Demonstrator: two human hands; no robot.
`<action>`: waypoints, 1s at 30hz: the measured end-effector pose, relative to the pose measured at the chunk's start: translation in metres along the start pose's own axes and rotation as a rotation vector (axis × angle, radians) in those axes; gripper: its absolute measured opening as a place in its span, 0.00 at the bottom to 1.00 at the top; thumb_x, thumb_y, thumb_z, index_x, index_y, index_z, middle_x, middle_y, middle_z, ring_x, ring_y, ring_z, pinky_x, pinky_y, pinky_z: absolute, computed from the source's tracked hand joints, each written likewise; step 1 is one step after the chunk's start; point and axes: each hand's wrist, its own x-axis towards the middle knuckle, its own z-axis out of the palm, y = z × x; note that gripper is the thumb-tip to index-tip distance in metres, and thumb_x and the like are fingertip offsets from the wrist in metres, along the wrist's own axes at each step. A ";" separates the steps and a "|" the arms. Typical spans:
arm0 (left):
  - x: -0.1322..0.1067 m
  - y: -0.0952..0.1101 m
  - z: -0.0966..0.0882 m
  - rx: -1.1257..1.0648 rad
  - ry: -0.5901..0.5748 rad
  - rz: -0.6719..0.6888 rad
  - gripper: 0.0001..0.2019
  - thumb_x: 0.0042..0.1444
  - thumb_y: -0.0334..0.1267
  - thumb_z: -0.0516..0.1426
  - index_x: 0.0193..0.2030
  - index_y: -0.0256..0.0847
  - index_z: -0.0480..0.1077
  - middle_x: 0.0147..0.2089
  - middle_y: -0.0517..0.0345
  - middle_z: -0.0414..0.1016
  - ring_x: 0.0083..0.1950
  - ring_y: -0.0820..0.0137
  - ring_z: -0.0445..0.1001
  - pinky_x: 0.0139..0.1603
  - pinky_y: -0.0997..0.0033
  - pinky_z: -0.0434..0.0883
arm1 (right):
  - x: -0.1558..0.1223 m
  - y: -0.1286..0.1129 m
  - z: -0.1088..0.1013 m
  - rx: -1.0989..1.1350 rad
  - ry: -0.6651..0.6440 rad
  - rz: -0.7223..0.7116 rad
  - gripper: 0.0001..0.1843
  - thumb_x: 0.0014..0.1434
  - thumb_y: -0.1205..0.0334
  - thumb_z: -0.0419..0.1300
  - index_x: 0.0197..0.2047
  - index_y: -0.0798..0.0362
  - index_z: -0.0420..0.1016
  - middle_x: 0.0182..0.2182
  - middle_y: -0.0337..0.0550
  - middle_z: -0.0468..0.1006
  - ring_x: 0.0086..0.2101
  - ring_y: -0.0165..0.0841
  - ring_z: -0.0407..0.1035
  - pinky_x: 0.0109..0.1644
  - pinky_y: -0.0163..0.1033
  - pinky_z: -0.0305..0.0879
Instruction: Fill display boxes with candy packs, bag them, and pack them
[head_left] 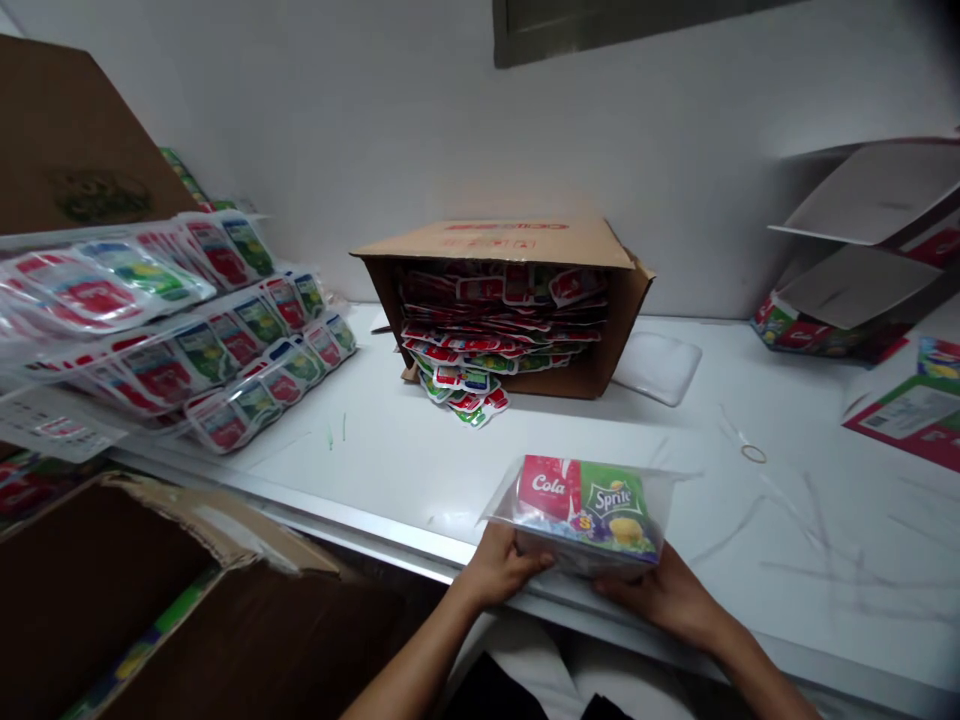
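A small printed box (pixel 581 505), red with "Cola" on one half and green with "Sprite" on the other, sits inside a clear plastic bag (pixel 656 490) at the table's front edge. My left hand (pixel 504 568) grips its near left corner, thumb along the front. At the near right corner my right hand (pixel 660 595) holds it too, with some fingers hidden beneath. The bag's loose plastic sticks out past the box on both sides.
An open cardboard carton (pixel 510 240) full of red and green sachets lies on its side at the back. Bagged sachet packs (pixel 247 350) are piled at left, above an open carton (pixel 225 620). Printed boxes (pixel 915 400) and a rubber band (pixel 753 454) are at right.
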 end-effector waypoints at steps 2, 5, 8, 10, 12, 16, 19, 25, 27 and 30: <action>0.011 0.011 -0.002 0.060 0.143 -0.066 0.33 0.54 0.63 0.54 0.57 0.39 0.69 0.54 0.47 0.76 0.55 0.52 0.73 0.59 0.54 0.68 | 0.010 -0.005 -0.003 0.046 -0.010 0.066 0.43 0.51 0.44 0.66 0.65 0.51 0.58 0.56 0.55 0.71 0.55 0.50 0.67 0.59 0.56 0.65; 0.032 0.028 -0.011 0.124 0.315 -0.198 0.34 0.60 0.62 0.47 0.60 0.36 0.64 0.61 0.41 0.70 0.63 0.50 0.67 0.65 0.48 0.60 | 0.029 -0.015 -0.016 0.188 0.031 0.230 0.47 0.59 0.34 0.51 0.70 0.55 0.44 0.61 0.60 0.65 0.59 0.50 0.63 0.60 0.58 0.61; 0.040 0.042 -0.017 0.073 0.246 -0.174 0.33 0.60 0.59 0.50 0.62 0.36 0.62 0.62 0.42 0.69 0.64 0.53 0.66 0.65 0.52 0.61 | 0.038 -0.022 -0.025 0.380 -0.092 0.221 0.50 0.58 0.32 0.51 0.71 0.55 0.41 0.62 0.60 0.63 0.58 0.48 0.64 0.58 0.54 0.65; 0.035 0.046 -0.014 0.017 0.145 -0.117 0.37 0.52 0.55 0.61 0.63 0.38 0.59 0.60 0.46 0.71 0.61 0.56 0.70 0.61 0.57 0.66 | 0.037 -0.024 -0.023 0.401 -0.151 0.087 0.50 0.53 0.38 0.62 0.70 0.53 0.47 0.63 0.56 0.63 0.58 0.46 0.65 0.58 0.50 0.65; 0.026 0.045 -0.007 0.031 0.138 -0.122 0.42 0.45 0.49 0.67 0.64 0.39 0.57 0.57 0.48 0.74 0.56 0.57 0.74 0.56 0.60 0.70 | 0.032 -0.023 -0.016 0.267 -0.067 0.043 0.42 0.52 0.46 0.65 0.65 0.52 0.57 0.59 0.53 0.69 0.56 0.45 0.67 0.58 0.49 0.64; 0.014 0.034 0.011 0.337 0.396 -0.233 0.25 0.54 0.48 0.61 0.55 0.40 0.63 0.41 0.52 0.80 0.41 0.60 0.79 0.44 0.64 0.72 | 0.024 -0.020 -0.001 -0.143 0.166 0.154 0.16 0.60 0.51 0.56 0.46 0.51 0.73 0.37 0.45 0.81 0.37 0.43 0.76 0.42 0.45 0.70; 0.008 0.023 0.016 0.620 0.465 -0.247 0.16 0.57 0.52 0.57 0.41 0.42 0.67 0.29 0.57 0.78 0.34 0.60 0.79 0.37 0.66 0.70 | 0.016 -0.017 0.002 -0.350 0.233 0.062 0.14 0.64 0.52 0.51 0.35 0.49 0.71 0.27 0.41 0.79 0.28 0.39 0.74 0.32 0.40 0.66; 0.008 0.018 -0.001 0.570 0.478 -0.160 0.33 0.44 0.45 0.66 0.57 0.40 0.63 0.52 0.47 0.76 0.51 0.55 0.75 0.50 0.58 0.71 | 0.009 -0.011 -0.005 -0.589 0.155 -0.092 0.16 0.66 0.53 0.49 0.27 0.49 0.62 0.23 0.37 0.75 0.24 0.34 0.71 0.27 0.36 0.60; 0.012 0.020 -0.005 0.392 0.374 -0.120 0.42 0.44 0.41 0.65 0.67 0.38 0.54 0.56 0.46 0.74 0.53 0.57 0.75 0.53 0.59 0.71 | 0.011 -0.010 -0.008 -0.627 0.120 -0.080 0.16 0.65 0.51 0.51 0.28 0.49 0.64 0.22 0.36 0.75 0.23 0.34 0.72 0.26 0.36 0.59; 0.013 0.021 -0.001 0.315 0.306 -0.084 0.35 0.51 0.36 0.59 0.67 0.40 0.57 0.50 0.52 0.79 0.48 0.59 0.78 0.52 0.61 0.73 | 0.016 -0.008 -0.007 -0.661 0.091 -0.091 0.15 0.65 0.52 0.50 0.31 0.49 0.68 0.25 0.39 0.78 0.26 0.37 0.75 0.27 0.37 0.60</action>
